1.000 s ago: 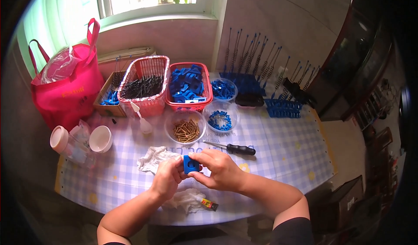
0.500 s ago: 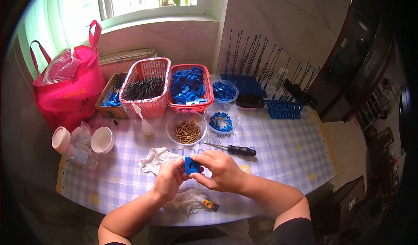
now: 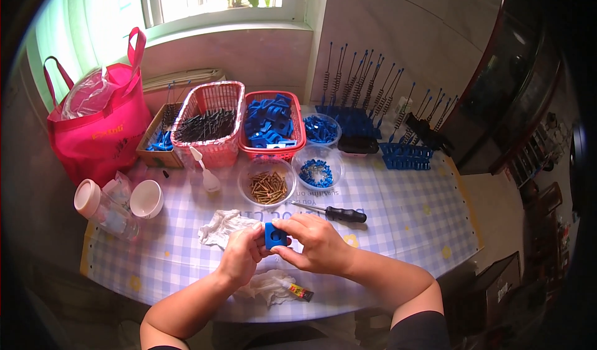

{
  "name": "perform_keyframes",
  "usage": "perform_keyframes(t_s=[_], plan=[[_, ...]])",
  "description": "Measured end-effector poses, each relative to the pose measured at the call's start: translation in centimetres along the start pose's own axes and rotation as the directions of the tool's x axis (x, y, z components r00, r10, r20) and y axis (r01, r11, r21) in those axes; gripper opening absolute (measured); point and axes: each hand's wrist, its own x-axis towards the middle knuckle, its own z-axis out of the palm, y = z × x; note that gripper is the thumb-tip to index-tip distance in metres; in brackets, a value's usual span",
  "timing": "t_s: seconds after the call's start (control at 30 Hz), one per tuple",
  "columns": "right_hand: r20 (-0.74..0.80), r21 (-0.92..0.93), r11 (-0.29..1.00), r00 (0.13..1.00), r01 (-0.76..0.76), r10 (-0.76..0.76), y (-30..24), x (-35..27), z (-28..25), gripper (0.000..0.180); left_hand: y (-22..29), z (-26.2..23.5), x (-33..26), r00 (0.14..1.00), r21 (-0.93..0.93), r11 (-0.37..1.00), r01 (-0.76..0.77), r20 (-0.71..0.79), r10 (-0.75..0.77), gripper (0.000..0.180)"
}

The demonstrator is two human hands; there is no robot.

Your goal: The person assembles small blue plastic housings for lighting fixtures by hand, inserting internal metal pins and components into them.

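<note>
Holding a small blue block (image 3: 275,236) of smooth, hard-looking plastic, square-edged with a round recess in its face, above the near middle of the checked tablecloth (image 3: 404,225). Pinching it with the right hand (image 3: 317,244), setting forefinger on the upper edge and thumb on the lower. Closing the left hand (image 3: 239,256) narrowly around its left edge, curling the fingers close. Having a crumpled, soft-looking white cloth (image 3: 221,228) lying just beyond the left hand, and a second white wad (image 3: 267,286) nearer, touching a small yellow-and-black tube (image 3: 300,291). Facing a clear round bowl (image 3: 245,191) of slim, coppery screws (image 3: 268,188), a screwdriver (image 3: 346,214) with rounded black handle and thin metal shaft, and, farther back, a red plastic basket (image 3: 273,153) of angular blue pieces (image 3: 270,120). Keeping the same two-handed grip as a second ago, barely moving the block, viewing the table shifted only slightly rightward.
</note>
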Motion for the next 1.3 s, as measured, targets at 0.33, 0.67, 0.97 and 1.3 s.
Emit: perform_keyframes(t_s=[0.33, 0.67, 0.97, 1.3], plan=[[0.006, -0.001, 1.0, 1.0, 0.0, 0.0, -0.06, 0.1, -0.05, 0.037, -0.21, -0.37, 0.21, 1.0, 0.011, 1.0, 0.012, -0.011, -0.012, 0.046], [0.009, 0.001, 1.0, 1.0, -0.007, 0.007, -0.04, 0.05, -0.05, 0.038, -0.19, -0.24, 0.16, 1.0, 0.0, 1.0, 0.009, -0.019, -0.009, 0.046], [0.007, 0.006, 1.0, 1.0, -0.008, 0.008, -0.05, 0.06, -0.05, 0.038, -0.09, -0.12, 0.15, 1.0, 0.01, 1.0, 0.003, -0.017, -0.003, 0.048], [0.011, 0.004, 1.0, 1.0, -0.014, 0.014, -0.01, -0.01, 0.05, 0.04, -0.08, -0.17, 0.11, 1.0, 0.006, 1.0, 0.011, -0.019, -0.01, 0.047]])
